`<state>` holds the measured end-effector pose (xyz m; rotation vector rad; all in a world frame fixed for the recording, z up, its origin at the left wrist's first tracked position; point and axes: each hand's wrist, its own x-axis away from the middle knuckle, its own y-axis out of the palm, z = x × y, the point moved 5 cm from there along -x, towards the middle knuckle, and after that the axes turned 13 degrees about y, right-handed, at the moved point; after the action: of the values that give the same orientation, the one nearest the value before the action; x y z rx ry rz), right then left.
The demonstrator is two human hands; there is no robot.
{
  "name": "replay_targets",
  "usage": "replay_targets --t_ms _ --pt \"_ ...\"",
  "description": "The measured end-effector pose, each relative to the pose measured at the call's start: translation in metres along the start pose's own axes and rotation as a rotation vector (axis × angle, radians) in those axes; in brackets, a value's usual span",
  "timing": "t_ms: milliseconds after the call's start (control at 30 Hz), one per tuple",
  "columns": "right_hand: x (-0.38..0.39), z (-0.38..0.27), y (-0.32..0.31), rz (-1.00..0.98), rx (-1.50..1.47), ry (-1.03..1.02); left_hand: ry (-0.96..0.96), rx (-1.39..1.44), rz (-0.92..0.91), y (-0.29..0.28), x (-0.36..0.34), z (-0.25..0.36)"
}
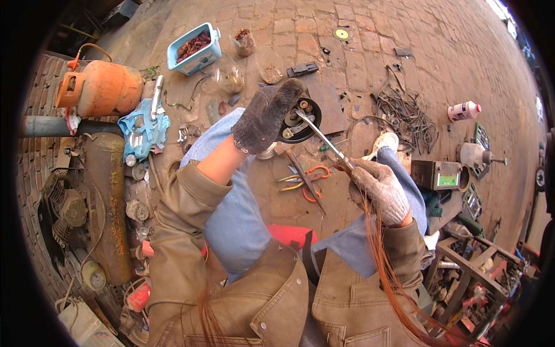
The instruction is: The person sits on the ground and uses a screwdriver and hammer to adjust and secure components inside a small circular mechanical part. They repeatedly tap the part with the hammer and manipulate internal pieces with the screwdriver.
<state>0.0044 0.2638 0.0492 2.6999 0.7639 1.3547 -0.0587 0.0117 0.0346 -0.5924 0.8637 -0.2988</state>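
My left hand (pixel 264 117), in a dark, dirty glove, grips a round black motor housing (pixel 313 128) by its left side. Metal and brown parts show inside its open face. My right hand (pixel 378 191), in a grey knit glove, is closed around a screwdriver (pixel 326 140) with a long steel shaft; the glove covers most of its handle. The shaft's tip reaches into the housing. On the ground below lie orange-handled pliers (pixel 312 196), yellow-handled pliers (pixel 291 184) and a rusty metal bar (pixel 305 179).
Far left, a blue bin (pixel 195 49) holds coppery scrap, near an orange gas cylinder (pixel 107 88). Tangled black cables (pixel 404 110) and a white bottle (pixel 464 111) lie to the right. A metal frame (pixel 474 272) with scrap parts stands lower right. Reddish strands (pixel 384 260) hang by my right arm.
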Motion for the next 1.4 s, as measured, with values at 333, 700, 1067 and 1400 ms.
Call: replay_targets --t_ms 333,700,1067,1400 --pt "-0.017 0.017 0.014 0.08 0.024 -0.044 0.21 -0.262 0.035 -0.008 -0.004 0.014" --pt "-0.018 0.007 0.031 0.308 0.061 -0.351 -0.77 0.722 0.428 0.03 0.019 -0.031" --pt "-0.02 0.005 0.032 0.334 -0.083 -0.382 -0.756 0.861 0.183 0.014 -0.028 0.02" --pt "-0.002 -0.017 0.03 0.317 0.041 -0.433 -0.845 0.935 0.2 0.012 -0.016 0.016"
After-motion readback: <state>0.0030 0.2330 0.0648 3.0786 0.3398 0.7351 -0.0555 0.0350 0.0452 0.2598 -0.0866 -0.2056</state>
